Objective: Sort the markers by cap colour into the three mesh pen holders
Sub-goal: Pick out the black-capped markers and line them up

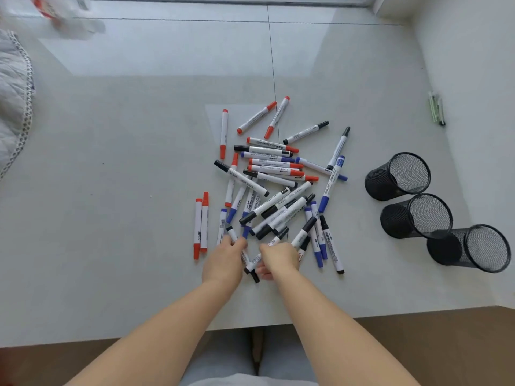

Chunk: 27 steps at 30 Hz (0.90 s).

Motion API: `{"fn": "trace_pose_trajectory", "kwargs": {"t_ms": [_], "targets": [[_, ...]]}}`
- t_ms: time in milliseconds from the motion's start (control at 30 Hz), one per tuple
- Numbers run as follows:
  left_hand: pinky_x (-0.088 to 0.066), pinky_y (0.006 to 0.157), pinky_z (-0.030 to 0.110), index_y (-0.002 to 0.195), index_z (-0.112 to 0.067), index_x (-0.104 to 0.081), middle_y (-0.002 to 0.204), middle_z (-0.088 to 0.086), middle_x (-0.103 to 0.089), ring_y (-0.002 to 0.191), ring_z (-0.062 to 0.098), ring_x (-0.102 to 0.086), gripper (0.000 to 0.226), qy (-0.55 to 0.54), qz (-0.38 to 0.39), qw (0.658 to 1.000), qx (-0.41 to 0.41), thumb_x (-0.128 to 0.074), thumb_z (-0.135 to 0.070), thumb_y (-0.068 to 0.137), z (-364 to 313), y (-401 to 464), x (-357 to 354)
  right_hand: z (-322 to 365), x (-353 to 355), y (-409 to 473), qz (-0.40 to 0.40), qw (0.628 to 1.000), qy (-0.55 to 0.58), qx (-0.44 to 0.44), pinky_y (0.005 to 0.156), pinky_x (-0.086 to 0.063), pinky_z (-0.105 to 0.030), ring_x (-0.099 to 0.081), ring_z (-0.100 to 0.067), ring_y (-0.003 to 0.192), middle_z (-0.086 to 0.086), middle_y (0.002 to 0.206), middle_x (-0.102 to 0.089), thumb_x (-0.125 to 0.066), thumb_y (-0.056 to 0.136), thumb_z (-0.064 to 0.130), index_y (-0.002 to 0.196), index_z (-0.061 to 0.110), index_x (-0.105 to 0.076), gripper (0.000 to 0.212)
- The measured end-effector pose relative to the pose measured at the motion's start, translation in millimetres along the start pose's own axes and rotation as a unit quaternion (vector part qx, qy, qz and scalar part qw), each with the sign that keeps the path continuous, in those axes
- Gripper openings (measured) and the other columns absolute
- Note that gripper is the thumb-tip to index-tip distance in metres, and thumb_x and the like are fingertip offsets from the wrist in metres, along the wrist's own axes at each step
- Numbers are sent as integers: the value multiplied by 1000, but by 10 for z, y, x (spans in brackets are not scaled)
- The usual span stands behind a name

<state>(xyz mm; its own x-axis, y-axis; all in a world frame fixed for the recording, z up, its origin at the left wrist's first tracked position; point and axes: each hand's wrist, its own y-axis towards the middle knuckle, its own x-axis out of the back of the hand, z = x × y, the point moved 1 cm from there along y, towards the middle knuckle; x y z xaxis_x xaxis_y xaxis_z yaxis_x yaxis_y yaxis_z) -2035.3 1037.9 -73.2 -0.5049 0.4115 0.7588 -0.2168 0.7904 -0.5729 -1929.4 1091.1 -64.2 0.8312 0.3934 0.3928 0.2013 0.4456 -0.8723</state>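
So we've got 2 red-capped markers [201, 225] off left, then our left hand [223, 263] and right hand [278, 259] curled onto markers at the near edge of the marker pile [274, 185]; exact grip unclear. Right: 3 mesh pen holders [416, 215], nothing inside. Barrel print's unreadable.

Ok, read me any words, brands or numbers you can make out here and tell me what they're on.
None can be read for certain.
Markers: printed labels on the white barrels, too small and blurred to read.
Blue-capped marker: larger print along its barrel, still unclear.
Mesh pen holders: no text visible.
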Motion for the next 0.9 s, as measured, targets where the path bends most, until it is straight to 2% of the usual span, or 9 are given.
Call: {"fn": "trace_pose_trajectory", "kwargs": {"t_ms": [133,267,367,467,533,600,733,833,900], "targets": [[-31,62,28,110,-23,-49,109,2,-43,90,19,-41,20,103,-23,993,-52,-51,-18,91,-57,89,55,-28,164,-55,-9,998,61,4,39,-47,-23,-57,-17,39,-8,57,-60,-44,83,21,68,8,-51,21],[-32,80,28,112,-24,-51,119,-2,-45,106,21,-42,20,146,-50,979,-132,-47,-31,94,-11,154,112,-288,392,-42,-99,985,101,94,56,-47,-30,-60,-23,61,-9,74,-61,-38,89,21,82,12,-51,17],[-35,74,32,110,-14,-52,105,4,-54,92,26,-50,20,15,-75,988,-136,-45,-27,96,-60,138,190,-476,519,11,-149,981,73,102,60,-38,-30,-55,-25,77,-9,89,-58,-37,94,23,98,11,-50,18],[-40,63,38,104,-10,-47,91,10,-55,78,33,-51,17,-151,-114,981,-27,-41,-25,97,-160,217,250,-494,512,56,-137,984,55,97,55,-37,-27,-54,-20,73,-8,92,-60,-47,92,30,99,11,-50,20],[-45,65,42,104,-9,-45,92,12,-56,80,34,-53,21,-176,-139,974,29,-40,-28,97,-222,342,287,-436,478,87,-125,985,52,111,63,-44,-29,-56,-19,79,-6,96,-60,-57,87,35,97,16,-47,24],[-42,68,37,108,-9,-47,98,11,-54,85,27,-50,26,-130,-151,980,24,-45,-32,95,-288,461,319,-379,461,118,-117,986,20,115,71,-48,-31,-58,-21,89,-5,103,-59,-63,82,40,102,16,-46,36],[-37,82,30,113,-10,-53,108,6,-53,100,22,-43,34,-15,-162,986,-43,-53,-36,91,-408,666,311,-332,451,169,-137,981,-85,109,71,-45,-31,-57,-27,101,-9,118,-51,-62,82,45,116,7,-43,54],[-39,84,31,113,-12,-54,109,7,-55,102,22,-44,32,14,-160,985,-57,-53,-35,91,-494,778,295,-293,372,182,-140,978,-99,122,71,-48,-32,-58,-26,95,-10,116,-52,-58,83,42,113,6,-45,49],[-39,86,31,113,-12,-54,109,7,-56,103,22,-45,31,27,-156,986,-59,-51,-34,92,-529,821,293,-246,320,193,-137,978,-98,120,68,-43,-29,-57,-26,94,-11,114,-53,-58,82,36,110,5,-45,44]]}}
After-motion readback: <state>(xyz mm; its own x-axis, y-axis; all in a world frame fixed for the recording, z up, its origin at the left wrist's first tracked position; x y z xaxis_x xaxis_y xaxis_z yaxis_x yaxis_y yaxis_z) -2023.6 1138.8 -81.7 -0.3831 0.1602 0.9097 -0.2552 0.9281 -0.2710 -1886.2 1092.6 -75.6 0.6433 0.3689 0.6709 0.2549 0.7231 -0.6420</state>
